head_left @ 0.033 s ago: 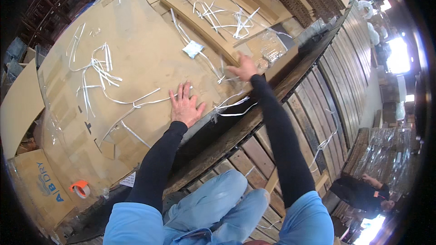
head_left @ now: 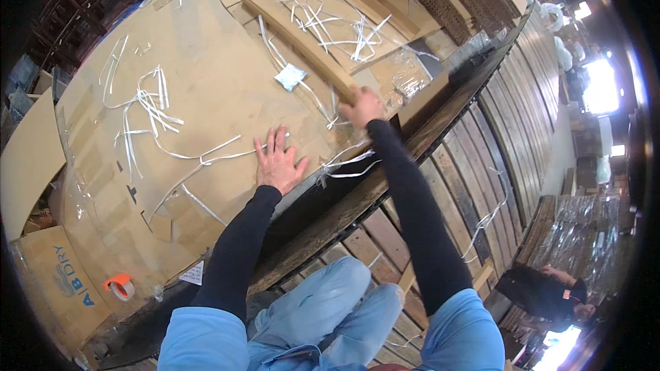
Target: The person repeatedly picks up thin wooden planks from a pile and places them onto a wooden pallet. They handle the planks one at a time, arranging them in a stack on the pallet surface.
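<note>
My left hand (head_left: pixel 278 167) lies flat with fingers spread on a large brown cardboard sheet (head_left: pixel 199 41), close to its near edge. A thin white strap (head_left: pixel 234 156) runs to its fingertips. Farther right, my right hand (head_left: pixel 364 108) has its fingers closed round the near end of a long, narrow cardboard strip (head_left: pixel 295 38). That strip lies across the sheet, slanting to the far left. Just left of it rests a small pale-blue packet (head_left: pixel 290 77) on another white strap. The fingertips of my right hand are partly hidden by the hand itself.
Tangled white straps (head_left: pixel 148 106) lie at left, more (head_left: pixel 344 27) beyond the strip. An orange tape roll (head_left: pixel 119 286) sits near a cardboard box (head_left: pixel 62 282) at lower left. Cardboard stacks (head_left: pixel 440 7) stand far right. A dark gap borders the slatted wooden floor (head_left: pixel 474 172); a person (head_left: pixel 550 295) is at lower right.
My right hand has shifted slightly left and its fingers have closed round the end of the cardboard strip. The left hand stays flat in about the same place.
</note>
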Demonstrator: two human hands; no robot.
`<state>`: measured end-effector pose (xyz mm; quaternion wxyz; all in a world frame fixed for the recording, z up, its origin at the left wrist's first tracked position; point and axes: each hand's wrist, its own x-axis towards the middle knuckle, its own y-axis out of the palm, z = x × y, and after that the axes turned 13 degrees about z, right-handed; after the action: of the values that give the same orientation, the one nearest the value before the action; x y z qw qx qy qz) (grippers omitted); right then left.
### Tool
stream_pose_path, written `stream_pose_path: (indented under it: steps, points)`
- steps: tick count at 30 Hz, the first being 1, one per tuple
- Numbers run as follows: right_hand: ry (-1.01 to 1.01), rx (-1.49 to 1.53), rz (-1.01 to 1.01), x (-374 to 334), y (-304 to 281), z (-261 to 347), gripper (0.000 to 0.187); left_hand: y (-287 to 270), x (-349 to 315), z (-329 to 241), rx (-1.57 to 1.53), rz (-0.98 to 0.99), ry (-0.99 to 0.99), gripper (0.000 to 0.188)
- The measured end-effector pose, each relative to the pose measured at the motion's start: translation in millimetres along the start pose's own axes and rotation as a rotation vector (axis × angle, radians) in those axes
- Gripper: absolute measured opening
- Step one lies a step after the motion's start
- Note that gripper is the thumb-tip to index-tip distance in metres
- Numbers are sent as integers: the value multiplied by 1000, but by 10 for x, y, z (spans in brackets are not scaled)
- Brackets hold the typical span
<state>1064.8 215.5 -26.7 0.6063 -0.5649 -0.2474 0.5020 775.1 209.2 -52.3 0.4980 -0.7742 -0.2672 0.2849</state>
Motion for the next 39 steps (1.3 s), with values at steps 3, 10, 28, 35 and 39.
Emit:
stream_pose_path:
  steps: [3,10,28,35,39]
  points:
    - [39,-39,-205,94,69,-283,42,-37,166,-195,3,-33,46,43]
    - [58,1195,79,-917,-470,-334,33,17,134,-30,50,-7,-32,40]
    - [875,1065,-442,-8008,1908,-1216,49,293,318,315,342,-225,151,45]
    - [1136,475,-26,-7623,2804,-883,91,379,-63,-60,315,-97,215,51]
    - [1209,625,220,-7217,2819,-1110,113,194,431,-690,274,-4,361,54]
